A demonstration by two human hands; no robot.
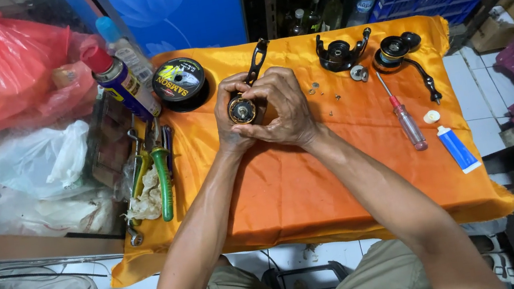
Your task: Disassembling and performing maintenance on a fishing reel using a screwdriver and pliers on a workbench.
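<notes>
Both my hands meet over the far middle of an orange cloth (318, 183). My left hand (230, 124) and my right hand (284, 107) together grip a small round black and gold fishing reel body (242, 110). Its black arm (256, 61) sticks up and away from my fingers. My fingers hide most of the body. Several tiny screws and washers (317, 90) lie on the cloth just right of my right hand.
Black reel parts (340, 53) and a crank handle (409, 53) lie at the far right, with a red-handled screwdriver (402, 116) and a blue-white tube (458, 148). A line spool (179, 81), spray cans (120, 81), pliers (162, 173) and plastic bags (11, 66) stand left.
</notes>
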